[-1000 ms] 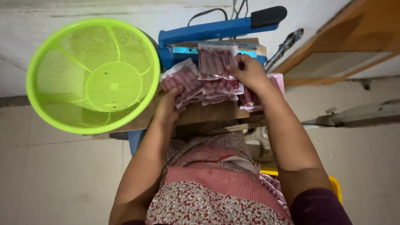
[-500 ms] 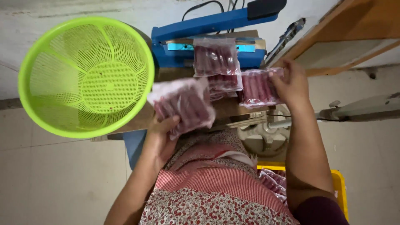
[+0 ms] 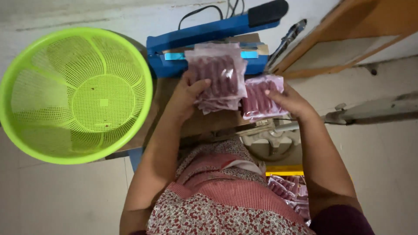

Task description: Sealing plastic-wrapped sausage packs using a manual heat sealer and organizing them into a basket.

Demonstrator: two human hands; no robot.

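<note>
A: What does the left hand (image 3: 186, 96) have?

B: A stack of clear packets of reddish sausages (image 3: 217, 76). The thumb lies across the front of the top packet and the fingers are behind the stack, so they are hidden; it reads as a pinch between thumb and fingers. The stack is held up in front of the blue heat sealer (image 3: 204, 37), covering the middle of its bar.

A: How many packets in that stack?

B: I cannot tell. Several edges fan out at the bottom, but they overlap too much to count.

A: And the right hand (image 3: 291, 101)?

B: It grips a second sausage packet (image 3: 260, 96) just beside the first stack, the two touching or nearly so. The thumb presses on the packet's right edge; the other fingers are underneath, out of sight.

A: What lies under the hands?

B: A wooden table (image 3: 209, 124), mostly covered by arms and packets. To the left sits a lime-green perforated basket (image 3: 74, 93), its left rim cut off by the frame.

A: Anything lower down?

B: More sausage packets in a yellow crate (image 3: 291, 188), largely hidden behind the person's patterned apron (image 3: 226, 204) and right arm.
</note>
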